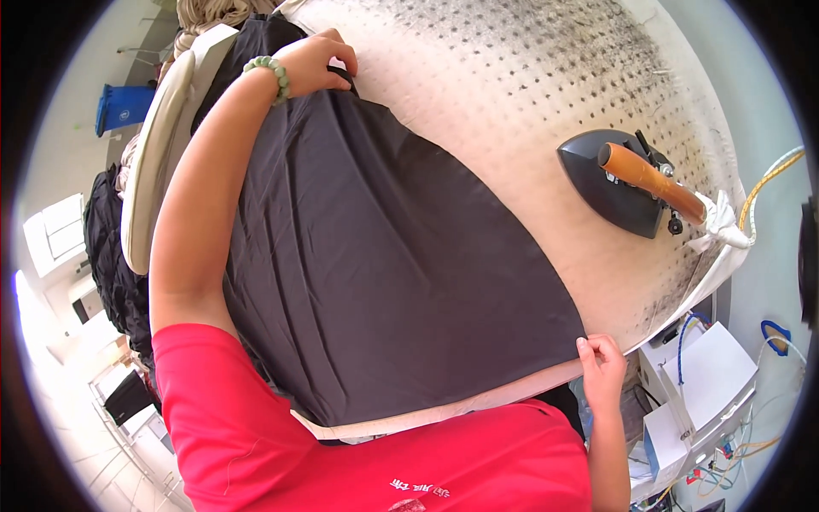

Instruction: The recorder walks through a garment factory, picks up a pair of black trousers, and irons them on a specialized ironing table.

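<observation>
Red shirt fabric (358, 461) of the person fills the lower edge of the head view, nearest the lens. From it the right hand (601, 363) reaches to the near right corner of the dark grey cloth (384, 256); its fingers are closed in a pinch on that corner, at the near edge of the padded surface (512, 77). The left hand (320, 60) extends across to the far left end of the cloth, fingers curled and gripping the fabric where it passes over the rounded end of the surface. A green bead bracelet (271, 75) sits on the left wrist.

The cloth lies spread flat on the left and central part of the surface, stretched between both hands, with slight creases. The surface cover is pale, perforated and darkly stained toward its far right part. On that right part, well apart from the cloth, a dark iron (618, 183) with an orange-brown handle rests flat on its soleplate; a cord leaves its rear. A blue bin (124, 104) stands on the floor at upper left. White boxes and cables (708, 384) lie below the surface at right.
</observation>
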Available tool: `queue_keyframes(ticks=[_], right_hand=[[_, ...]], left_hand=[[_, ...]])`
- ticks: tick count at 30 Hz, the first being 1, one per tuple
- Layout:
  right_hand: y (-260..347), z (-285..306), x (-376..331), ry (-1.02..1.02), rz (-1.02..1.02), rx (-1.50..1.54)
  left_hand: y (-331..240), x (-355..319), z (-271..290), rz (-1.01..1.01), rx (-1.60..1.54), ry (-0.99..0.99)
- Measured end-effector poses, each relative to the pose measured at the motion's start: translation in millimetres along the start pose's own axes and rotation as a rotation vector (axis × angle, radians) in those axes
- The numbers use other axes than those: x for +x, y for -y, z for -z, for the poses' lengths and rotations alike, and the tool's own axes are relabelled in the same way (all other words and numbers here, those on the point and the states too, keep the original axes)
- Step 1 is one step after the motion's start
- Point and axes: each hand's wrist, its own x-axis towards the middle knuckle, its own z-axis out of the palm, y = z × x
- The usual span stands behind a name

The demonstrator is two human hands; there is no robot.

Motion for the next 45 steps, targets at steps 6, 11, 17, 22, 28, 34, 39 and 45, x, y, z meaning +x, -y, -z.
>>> queue_keyframes(ticks=[6,11,17,22,28,34,39,45], right_hand=[[9.6,11.1,-7.3,-0.042,0.257,-0.225],[-7.1,4.2,-10.1,-0.103,0.316,-0.35],[1.2,0.3,-8.5,-0.108,0.034,-0.254],[1.7,2.6,-8.7,-0.069,-0.073,-0.065],[2.2,3.5,-12.1,-0.061,-0.05,-0.041],[3.7,4.1,-13.7,-0.064,0.0,-0.077],[-1.3,6.9,-14.0,-0.095,0.044,-0.103],[-7.7,11.8,-16.5,-0.172,0.264,-0.241]], left_hand=[[-12.5,-18.9,19.8,0.218,-0.156,-0.181],[-19.9,-4.7,-11.9,0.287,-0.162,-0.198],[-52.1,14.8,-11.8,0.282,-0.274,0.048],[-87.0,29.5,-7.7,0.139,-0.279,0.244],[-147.5,50.9,-26.1,0.291,-0.31,0.384],[-184.5,45.5,-13.9,0.12,-0.18,0.63],[-198.2,35.4,-21.5,-0.025,-0.13,0.494],[-198.6,12.7,-55.0,-0.03,-0.166,-0.002]])
